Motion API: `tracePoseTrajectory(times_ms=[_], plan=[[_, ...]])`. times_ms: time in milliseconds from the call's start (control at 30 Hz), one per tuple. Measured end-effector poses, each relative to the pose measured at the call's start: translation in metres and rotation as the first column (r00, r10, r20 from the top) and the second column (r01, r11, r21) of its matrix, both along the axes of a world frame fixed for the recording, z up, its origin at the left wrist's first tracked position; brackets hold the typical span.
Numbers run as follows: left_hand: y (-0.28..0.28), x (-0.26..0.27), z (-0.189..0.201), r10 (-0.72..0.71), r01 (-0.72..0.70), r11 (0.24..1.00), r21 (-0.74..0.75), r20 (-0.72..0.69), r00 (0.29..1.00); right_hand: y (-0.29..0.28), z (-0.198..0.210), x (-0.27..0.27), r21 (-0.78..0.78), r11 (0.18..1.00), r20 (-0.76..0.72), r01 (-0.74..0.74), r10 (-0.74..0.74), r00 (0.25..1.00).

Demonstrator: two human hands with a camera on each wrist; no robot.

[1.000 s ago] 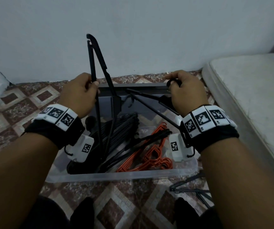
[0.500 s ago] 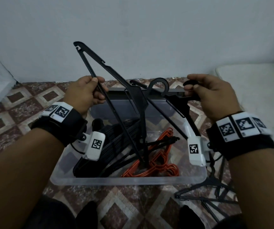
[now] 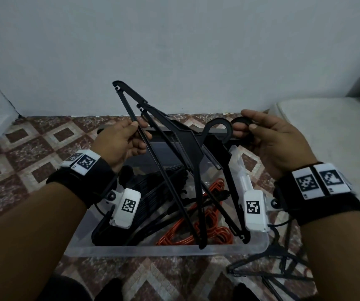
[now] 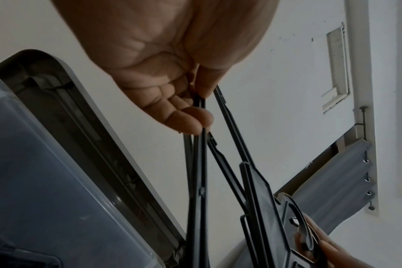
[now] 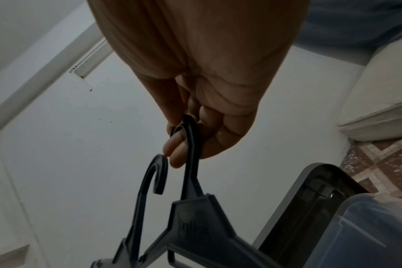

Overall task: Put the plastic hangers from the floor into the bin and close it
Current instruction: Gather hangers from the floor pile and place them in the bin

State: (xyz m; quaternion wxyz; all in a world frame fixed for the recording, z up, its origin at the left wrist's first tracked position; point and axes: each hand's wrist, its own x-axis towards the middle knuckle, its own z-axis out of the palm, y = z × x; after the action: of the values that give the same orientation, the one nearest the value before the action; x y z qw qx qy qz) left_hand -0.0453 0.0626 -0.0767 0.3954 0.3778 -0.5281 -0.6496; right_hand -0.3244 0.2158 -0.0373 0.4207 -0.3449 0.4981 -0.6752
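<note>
Gripping 2 thin black plastic hangers (image 3: 187,153) over the translucent bin (image 3: 166,249).

We count two black plastic hangers (image 3: 187,153) held aloft, one clear plastic bin (image 3: 166,249), one dark grey lid (image 4: 85,116) at its far side, two hands. The stacked black, orange and floor hangers overlap too much to count.

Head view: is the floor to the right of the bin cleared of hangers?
No, black hangers lie on the tiled floor beside the bin.
</note>
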Motion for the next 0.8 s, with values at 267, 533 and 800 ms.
tracePoseTrajectory(times_ms=[267, 533, 800], plan=[[0.008, -0.010, 0.001, 0.030, -0.030, 0.999, 0.022, -0.001, 1.000, -0.004, -0.005, 0.011, 0.064, 0.998, -0.158, -0.006, 0.016, 0.987], [0.012, -0.012, 0.001, 0.130, 0.133, 0.957, -0.258, 0.791, 0.598, -0.007, -0.014, 0.017, 0.075, 0.980, -0.551, 0.182, -0.112, 0.827], [0.057, -0.066, 0.010, 0.110, 0.514, 0.580, -0.632, 0.686, 0.719, -0.008, -0.014, 0.048, 0.113, 0.983, -0.804, 0.145, 0.005, 0.594]])
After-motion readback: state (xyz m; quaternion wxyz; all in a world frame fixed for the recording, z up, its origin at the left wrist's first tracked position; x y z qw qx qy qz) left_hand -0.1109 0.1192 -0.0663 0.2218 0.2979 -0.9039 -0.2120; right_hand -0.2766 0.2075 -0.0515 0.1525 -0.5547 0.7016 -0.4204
